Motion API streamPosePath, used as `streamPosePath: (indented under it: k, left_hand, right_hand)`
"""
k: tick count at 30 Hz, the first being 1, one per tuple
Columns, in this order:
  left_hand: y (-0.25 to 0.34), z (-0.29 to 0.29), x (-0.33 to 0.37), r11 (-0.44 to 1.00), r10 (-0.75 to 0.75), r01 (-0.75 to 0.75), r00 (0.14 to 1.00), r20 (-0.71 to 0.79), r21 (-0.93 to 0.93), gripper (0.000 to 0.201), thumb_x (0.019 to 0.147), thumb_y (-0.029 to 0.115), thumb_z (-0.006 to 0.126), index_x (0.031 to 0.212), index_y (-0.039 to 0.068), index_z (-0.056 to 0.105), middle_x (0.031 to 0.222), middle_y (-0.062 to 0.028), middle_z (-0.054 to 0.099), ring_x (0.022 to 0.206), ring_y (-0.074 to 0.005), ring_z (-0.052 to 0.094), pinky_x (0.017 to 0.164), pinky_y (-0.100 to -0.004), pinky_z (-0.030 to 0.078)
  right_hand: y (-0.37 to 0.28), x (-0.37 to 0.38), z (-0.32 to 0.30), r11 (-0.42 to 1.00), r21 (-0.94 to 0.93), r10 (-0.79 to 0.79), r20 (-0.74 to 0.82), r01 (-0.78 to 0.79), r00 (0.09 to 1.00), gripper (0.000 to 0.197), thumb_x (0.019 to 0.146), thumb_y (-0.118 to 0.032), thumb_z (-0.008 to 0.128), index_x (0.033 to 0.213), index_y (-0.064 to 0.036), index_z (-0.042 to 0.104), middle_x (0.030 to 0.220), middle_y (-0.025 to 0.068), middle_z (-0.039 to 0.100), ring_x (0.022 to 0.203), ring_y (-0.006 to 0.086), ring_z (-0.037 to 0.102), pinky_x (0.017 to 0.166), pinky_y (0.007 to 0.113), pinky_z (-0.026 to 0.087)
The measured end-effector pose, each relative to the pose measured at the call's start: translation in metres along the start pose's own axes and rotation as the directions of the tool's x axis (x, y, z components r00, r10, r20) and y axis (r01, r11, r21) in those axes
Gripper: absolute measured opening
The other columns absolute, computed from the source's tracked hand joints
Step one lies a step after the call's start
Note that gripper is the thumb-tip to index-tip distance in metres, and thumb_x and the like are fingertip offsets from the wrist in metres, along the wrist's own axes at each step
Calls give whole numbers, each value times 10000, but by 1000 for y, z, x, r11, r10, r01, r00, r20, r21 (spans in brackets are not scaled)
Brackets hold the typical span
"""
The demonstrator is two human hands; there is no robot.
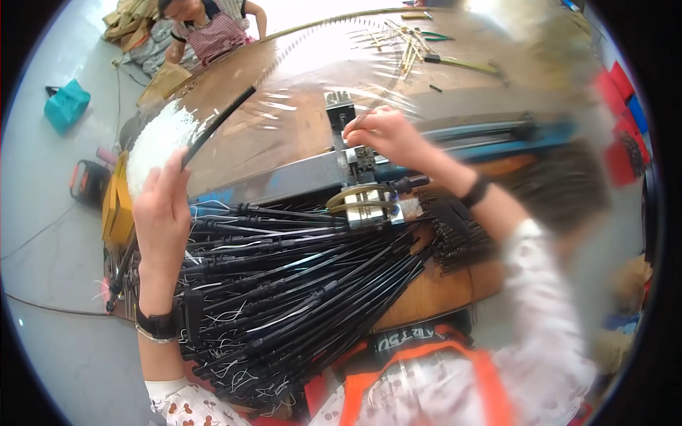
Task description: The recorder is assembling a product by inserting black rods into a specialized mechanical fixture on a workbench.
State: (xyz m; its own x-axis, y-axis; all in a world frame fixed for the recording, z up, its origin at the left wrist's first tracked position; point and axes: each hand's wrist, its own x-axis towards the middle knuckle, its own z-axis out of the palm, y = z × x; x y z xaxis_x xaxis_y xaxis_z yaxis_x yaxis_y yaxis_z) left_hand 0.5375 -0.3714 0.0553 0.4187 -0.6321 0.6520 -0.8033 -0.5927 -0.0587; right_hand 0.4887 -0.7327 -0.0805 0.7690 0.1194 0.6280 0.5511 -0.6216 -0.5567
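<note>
My left hand (163, 202) is closed round the lower end of a black rod (219, 125), which slants up to the right. From the rod's far end a long thin coil spring (305, 35) bows over the table, blurred by motion. Its other end seems to curve down to my right hand (387, 133), whose fingers are pinched together just above a metal clamping fixture (364, 160). The fixture sits on a long metal rail (266, 179). Below it lies a spread of black rods (291, 284) with thin white wires at their left ends.
A heap of small white pieces (160, 142) lies left on the wooden table. Farther back are a hammer (465, 64), green-handled pliers (435, 35) and brass-coloured strips (408, 53). Black springs (462, 245) lie right of the fixture. Another person (209, 32) is across the table.
</note>
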Motion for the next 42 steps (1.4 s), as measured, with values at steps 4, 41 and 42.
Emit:
streamPosePath:
  k: [4, 41, 42]
  left_hand:
    - [-30, -9, -43, 997, -77, 78, 995, 59, -8, 332, 951, 27, 611, 1277, 90, 635, 817, -179, 589, 662, -313, 570, 624, -401, 465]
    - [31, 202, -4, 888, 61, 48, 973, 221, -457, 196, 912, 246, 639, 852, 75, 714, 783, -169, 616, 787, -379, 623, 695, -483, 506]
    - [32, 201, -5, 891, 58, 46, 975, 215, -451, 196, 912, 246, 639, 852, 75, 714, 783, -169, 616, 787, -379, 623, 695, -483, 506]
  right_hand:
    - [20, 12, 31, 997, -81, -11, 10, 11, 1000, 164, 848, -247, 750, 799, -93, 720, 848, 85, 665, 826, 288, 582, 907, 424, 403]
    - [141, -192, -205, 538, -832, 120, -86, -138, 989, 34, 922, -37, 603, 895, -17, 603, 833, 144, 539, 850, 320, 543, 828, 429, 437]
    - [138, -190, -202, 554, -820, 133, -80, -141, 988, 33, 919, -30, 604, 891, -14, 601, 832, 144, 536, 849, 319, 542, 801, 424, 437]
